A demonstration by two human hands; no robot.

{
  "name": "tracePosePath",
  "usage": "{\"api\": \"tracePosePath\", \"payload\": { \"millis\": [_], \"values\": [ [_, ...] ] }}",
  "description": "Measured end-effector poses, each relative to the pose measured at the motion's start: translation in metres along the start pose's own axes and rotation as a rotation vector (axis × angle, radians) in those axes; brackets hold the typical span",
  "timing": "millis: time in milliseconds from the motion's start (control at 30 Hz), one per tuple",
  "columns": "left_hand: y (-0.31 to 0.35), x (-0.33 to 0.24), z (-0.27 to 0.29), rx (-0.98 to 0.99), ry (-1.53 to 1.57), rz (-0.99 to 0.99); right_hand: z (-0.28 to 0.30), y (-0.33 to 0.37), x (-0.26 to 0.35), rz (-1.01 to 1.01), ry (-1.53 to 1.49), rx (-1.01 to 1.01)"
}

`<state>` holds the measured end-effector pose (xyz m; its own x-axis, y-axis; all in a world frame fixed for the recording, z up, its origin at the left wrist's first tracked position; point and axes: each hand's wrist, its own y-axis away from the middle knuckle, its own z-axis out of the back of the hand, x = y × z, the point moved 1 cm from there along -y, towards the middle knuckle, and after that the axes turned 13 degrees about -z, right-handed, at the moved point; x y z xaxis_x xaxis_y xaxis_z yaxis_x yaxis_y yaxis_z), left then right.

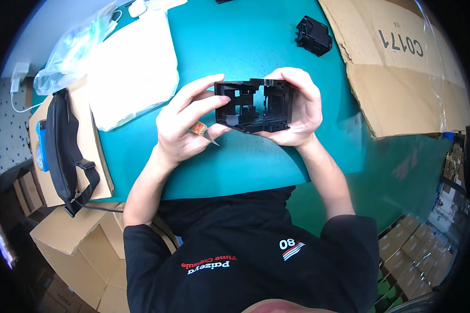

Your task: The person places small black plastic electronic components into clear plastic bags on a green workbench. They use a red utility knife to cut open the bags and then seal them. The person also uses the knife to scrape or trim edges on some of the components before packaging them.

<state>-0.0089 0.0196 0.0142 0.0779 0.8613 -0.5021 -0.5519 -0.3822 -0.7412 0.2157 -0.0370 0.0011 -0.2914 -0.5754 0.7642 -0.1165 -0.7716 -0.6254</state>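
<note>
Between my two hands, above the green table, is a black plastic housing (253, 121) with an open, hollow inside and square cutouts in its walls. My left hand (185, 119) grips its left side, fingers on the top edge and wall, thumb below. A small knife (206, 132) with a wrapped handle and short pointed blade is tucked in that same hand, blade toward the housing. My right hand (303, 107) wraps round the right side, its palm behind the wall. A second black plastic part (314, 36) lies farther off on the table, touched by neither hand.
The green table (235, 167) carries a white plastic bag (133, 68) at left, with a clear bag (70, 65) beyond it. A black strap pouch (67, 146) lies on cardboard at the left edge. A cardboard sheet (397, 99) covers the right side; an open carton (83, 250) stands lower left.
</note>
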Motion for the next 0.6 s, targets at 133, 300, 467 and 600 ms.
{"api": "tracePosePath", "payload": {
  "millis": [133,300,467,600],
  "values": [
    [0.003,0.000,-0.002,0.056,0.004,-0.003,0.000,-0.002,0.003,0.075,0.023,0.026],
    [0.000,0.002,0.005,0.262,-0.149,-0.048,-0.001,0.001,0.005,0.054,0.088,0.063],
    [0.002,0.007,0.010,0.354,-0.224,-0.107,-0.001,0.001,0.005,0.057,0.104,0.086],
    [0.000,0.006,0.011,0.376,-0.227,-0.113,-0.001,0.000,0.006,0.058,0.135,0.101]
  ]
}}
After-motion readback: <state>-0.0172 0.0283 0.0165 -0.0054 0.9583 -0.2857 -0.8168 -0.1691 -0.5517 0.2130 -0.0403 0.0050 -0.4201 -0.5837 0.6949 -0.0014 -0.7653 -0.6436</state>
